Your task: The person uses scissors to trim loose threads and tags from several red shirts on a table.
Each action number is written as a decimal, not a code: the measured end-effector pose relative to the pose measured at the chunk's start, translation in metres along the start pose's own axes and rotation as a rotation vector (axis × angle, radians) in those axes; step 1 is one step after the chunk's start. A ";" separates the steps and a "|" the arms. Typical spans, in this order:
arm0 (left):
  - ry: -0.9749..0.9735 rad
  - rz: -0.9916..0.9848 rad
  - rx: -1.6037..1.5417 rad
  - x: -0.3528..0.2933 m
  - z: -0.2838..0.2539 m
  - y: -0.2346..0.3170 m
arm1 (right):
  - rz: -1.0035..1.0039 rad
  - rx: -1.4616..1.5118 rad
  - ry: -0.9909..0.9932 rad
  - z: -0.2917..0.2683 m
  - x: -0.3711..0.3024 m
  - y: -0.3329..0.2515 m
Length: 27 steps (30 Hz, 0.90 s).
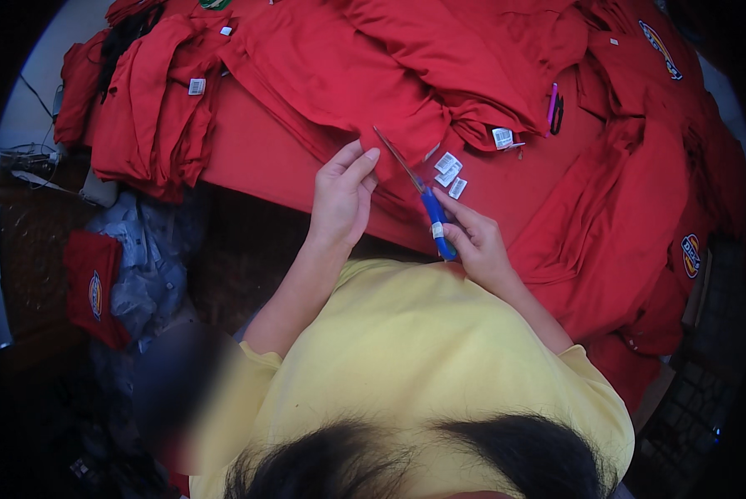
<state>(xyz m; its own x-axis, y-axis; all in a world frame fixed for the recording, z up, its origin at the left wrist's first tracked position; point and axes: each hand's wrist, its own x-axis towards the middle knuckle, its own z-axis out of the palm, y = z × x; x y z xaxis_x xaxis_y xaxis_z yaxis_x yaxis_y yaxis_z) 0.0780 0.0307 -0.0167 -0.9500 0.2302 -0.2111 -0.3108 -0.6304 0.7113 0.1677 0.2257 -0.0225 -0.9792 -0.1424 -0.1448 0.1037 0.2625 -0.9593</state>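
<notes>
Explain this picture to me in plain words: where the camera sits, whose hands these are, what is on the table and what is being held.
There is no machine here. The one picture comes from a wide-angle camera worn on a person's head, looking down, so you see dark hair and a yellow shirt at the bottom and straight edges bend near the rim. The two bare hands belong to that person. The right hand holds blue-handled scissors, blades pointing up and away toward the cloth. The left hand pinches the edge of a red garment. The table is red and covered with many more red garments in piles. A few small white tags lie loose just beyond the scissors. Another small cutting tool with pink and black handles lies farther back.
</notes>
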 end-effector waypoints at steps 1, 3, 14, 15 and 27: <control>-0.007 0.003 0.024 -0.001 0.001 0.000 | -0.015 -0.029 0.006 0.000 0.000 -0.001; -0.020 0.007 0.072 -0.005 0.006 0.003 | -0.103 -0.050 0.019 0.002 0.001 0.001; -0.018 -0.059 0.080 -0.012 0.011 0.004 | -0.040 0.030 0.028 0.003 0.009 0.010; -0.019 -0.064 0.063 -0.012 0.010 0.004 | 0.043 0.076 0.005 0.002 0.006 0.004; -0.067 -0.055 0.215 -0.002 0.002 0.009 | -0.200 -0.061 0.070 0.011 0.021 0.008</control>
<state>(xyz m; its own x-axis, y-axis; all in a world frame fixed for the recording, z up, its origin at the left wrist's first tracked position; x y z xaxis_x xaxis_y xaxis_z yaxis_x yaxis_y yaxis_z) 0.0766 0.0256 -0.0085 -0.9253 0.3131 -0.2140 -0.3419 -0.4445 0.8280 0.1499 0.2147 -0.0362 -0.9890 -0.1319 0.0665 -0.1030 0.2932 -0.9505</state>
